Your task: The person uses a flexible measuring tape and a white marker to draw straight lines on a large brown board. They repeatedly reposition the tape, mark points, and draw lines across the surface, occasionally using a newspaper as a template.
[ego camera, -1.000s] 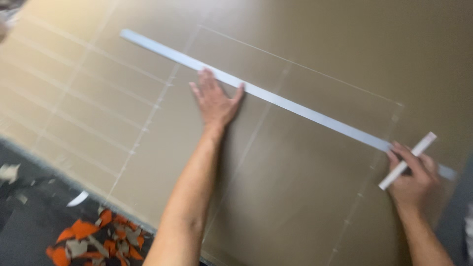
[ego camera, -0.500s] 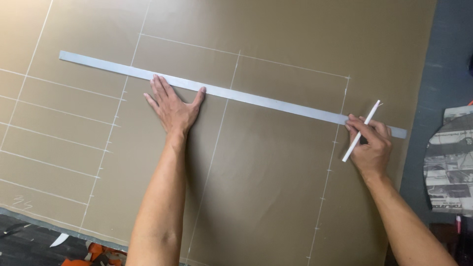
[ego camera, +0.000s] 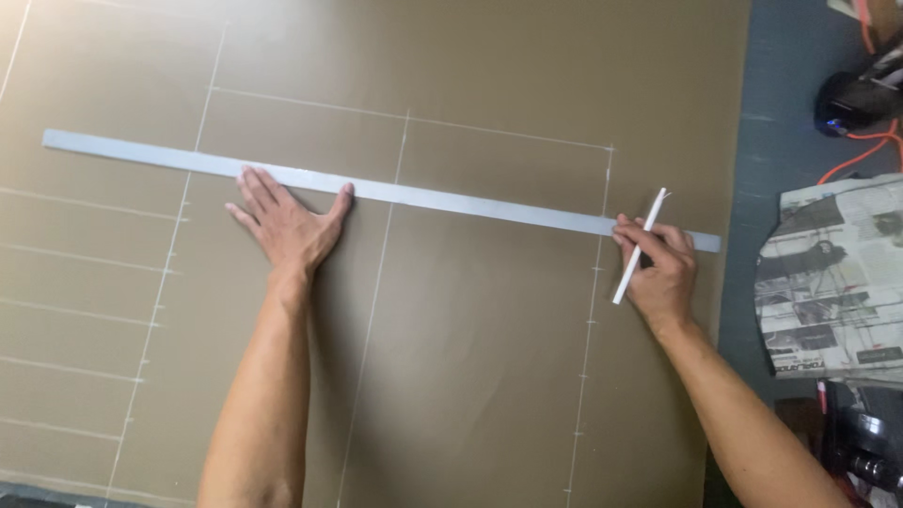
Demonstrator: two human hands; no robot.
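Centrally, a long, flat, pale grey straightedge [ego camera: 376,191] is laid slantwise across a matte olive-brown sheet [ego camera: 489,357] ruled with thin white chalk lines. The left hand [ego camera: 287,224] is pressed flat on the sheet, fingers spread, with fingertips and thumb touching the straightedge's lower edge. The right hand [ego camera: 660,266] is closed around a slim white marking stick [ego camera: 640,246] near the straightedge's right end. Folded newspaper [ego camera: 832,277] lies beside the sheet on the right, with an orange cable [ego camera: 861,155] beyond.

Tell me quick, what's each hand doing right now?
Left hand: open, flat, fingertips against the long grey metal straightedge.
Right hand: closed around a thin white marking stick.
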